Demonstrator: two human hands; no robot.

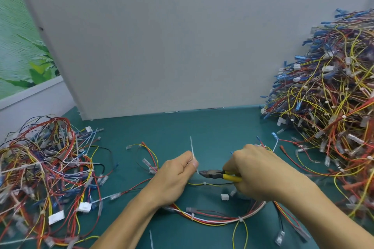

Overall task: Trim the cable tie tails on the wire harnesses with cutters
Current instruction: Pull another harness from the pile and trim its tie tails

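My left hand (pixel 175 176) pinches a wire harness (pixel 214 219) at a white cable tie, whose long tail (pixel 192 148) sticks up past my thumb. My right hand (pixel 255 170) grips yellow-handled cutters (pixel 218 175). Their dark jaws point left, with the tips right beside the tie just below my left thumb. The harness of red, yellow and white wires loops across the green mat under both wrists, with more white ties along it.
A big heap of harnesses (pixel 332 107) fills the right side. Another tangled pile (pixel 46 178) lies at the left. A grey panel (pixel 162 36) stands at the back of the green mat (pixel 172 127). A loose tie piece (pixel 151 238) lies near the front edge.
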